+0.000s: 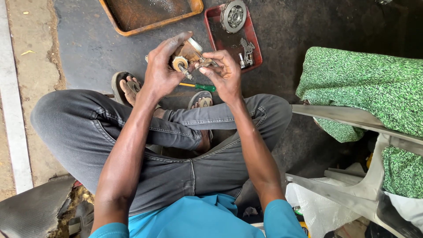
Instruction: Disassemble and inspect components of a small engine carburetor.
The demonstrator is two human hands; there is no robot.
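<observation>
I sit cross-legged on a dark floor. My left hand (161, 72) grips a greasy metal engine part (187, 53) with a round pale end and a short shaft sticking out. My right hand (224, 75) pinches a small metal piece (206, 63) against that part's right side. Both hands are raised above my knees. A screwdriver with a green handle (203, 87) lies on the floor just under my hands, partly hidden by them.
A small red tray (254, 42) ahead holds a round clutch-like metal disc (233, 16), a chain and small bolts. A rusty orange tray (150, 17) lies at the top. A white plastic chair (365, 176) draped with green patterned cloth (365, 83) stands at right.
</observation>
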